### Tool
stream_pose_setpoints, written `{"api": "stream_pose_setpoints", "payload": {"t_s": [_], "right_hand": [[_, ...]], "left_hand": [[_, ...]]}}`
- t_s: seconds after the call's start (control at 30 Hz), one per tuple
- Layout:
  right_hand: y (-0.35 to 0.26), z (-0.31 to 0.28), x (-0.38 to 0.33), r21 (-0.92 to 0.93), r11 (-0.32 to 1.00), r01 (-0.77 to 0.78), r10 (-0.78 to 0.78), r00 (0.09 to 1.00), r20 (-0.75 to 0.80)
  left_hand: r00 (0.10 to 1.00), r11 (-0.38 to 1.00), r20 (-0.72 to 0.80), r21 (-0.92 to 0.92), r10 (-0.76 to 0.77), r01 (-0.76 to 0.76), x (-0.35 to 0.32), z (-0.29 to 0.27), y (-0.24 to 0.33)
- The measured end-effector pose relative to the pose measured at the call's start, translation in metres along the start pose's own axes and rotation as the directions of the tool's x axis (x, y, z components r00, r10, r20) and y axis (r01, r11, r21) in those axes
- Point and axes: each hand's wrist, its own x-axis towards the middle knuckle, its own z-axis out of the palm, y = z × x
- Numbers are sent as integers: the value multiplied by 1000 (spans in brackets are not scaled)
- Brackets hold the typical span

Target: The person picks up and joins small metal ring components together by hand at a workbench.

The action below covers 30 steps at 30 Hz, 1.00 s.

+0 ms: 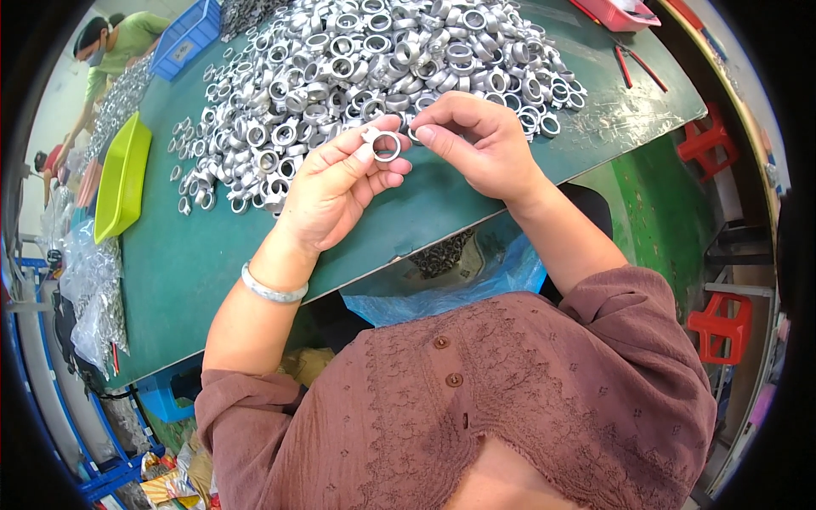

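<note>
Taking the middle of my view as the clock's centre, I have one silver ring (373,138) up at about 12 o'clock, above the near edge of the green desk (153,289). My left hand (327,191) has it pinched between thumb and fingers, its round opening turned toward me. My right hand (489,144), just beside it toward 1 o'clock, has thumb and forefinger drawn close; a ring's edge shows at those tips, but I can't tell whether I'm gripping it. My hands are apart, with a small gap between them.

As for progress, I'd judge I'm on a single piece with a great deal left. The heap of rings (391,64) spreads wide beyond my fingers, from about 10 o'clock round to 1, with looser ones at its 10 o'clock fringe. They all look alike from here, so I can't tell which I have handled.

The lime-green tray (121,178) stands between 9 and 10, the blue crate (185,38) between 10 and 11; I can't see far enough into either to count anything as done.
</note>
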Motion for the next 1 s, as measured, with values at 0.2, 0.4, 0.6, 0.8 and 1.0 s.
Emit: {"api": "stream_pose_setpoints", "payload": {"t_s": [0.2, 0.4, 0.6, 0.8, 1.0], "right_hand": [[3, 0, -1, 31, 997, -73, 74, 997, -29], [4, 1, 0, 26, 999, -34, 35, 998, -48], [3, 1, 0, -2, 1000, -23, 23, 998, -64], [5, 2, 2, 4, 999, -50, 50, 997, -57], [-2, -2, 19, -289, 955, -66, 29, 991, -130]], "left_hand": [[999, 1000, 44, 22, -9, 8, 0, 1, 0], [999, 998, 44, 63, -11, 8, -1, 4, 1], [992, 929, 94, 366, -88, 48, -8, 11, -1], [955, 671, 232, 740, -187, -49, -15, 26, -1], [870, 505, 474, 788, -134, -351, -13, 26, -4]]}}
